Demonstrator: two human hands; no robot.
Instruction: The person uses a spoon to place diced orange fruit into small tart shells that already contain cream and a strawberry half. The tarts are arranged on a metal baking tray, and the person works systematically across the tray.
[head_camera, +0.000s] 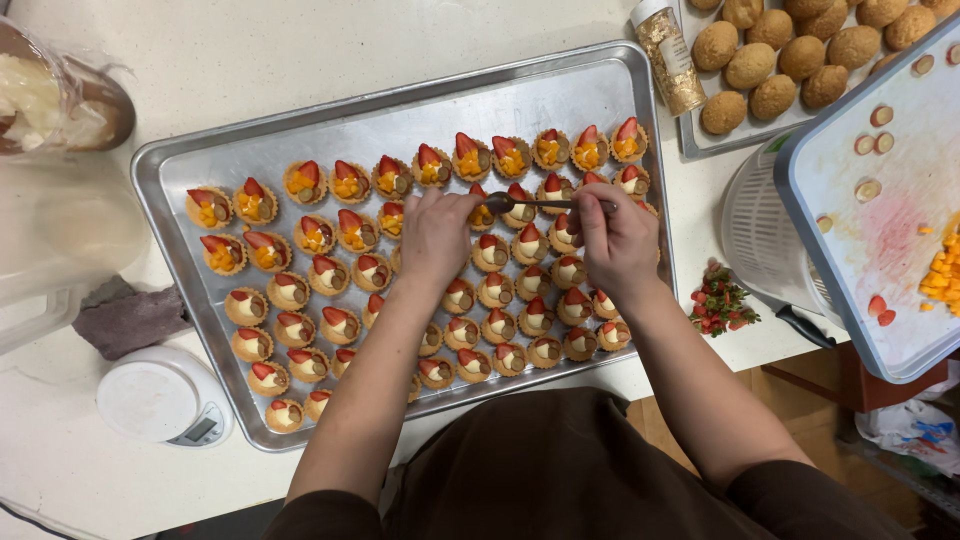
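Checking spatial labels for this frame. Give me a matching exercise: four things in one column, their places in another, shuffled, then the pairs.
Things:
1. spoon
2. kitchen scale
3. strawberry tops
4. round cookies

Places:
A. top right, on a second tray
B. right of the baking tray, on the counter
C. in the right hand, over the tartlets
D. below the baking tray's left corner

Pairs: 1-C, 2-D, 3-B, 4-A

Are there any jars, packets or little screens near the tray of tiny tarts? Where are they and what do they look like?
Jar: tall, clear, full of golden flakes, above the tray's top right corner.
Kitchen scale: round, white, small grey screen, left of the tray's bottom corner.
Plastic bag: white, crumpled, with coloured print, far right, lower down.
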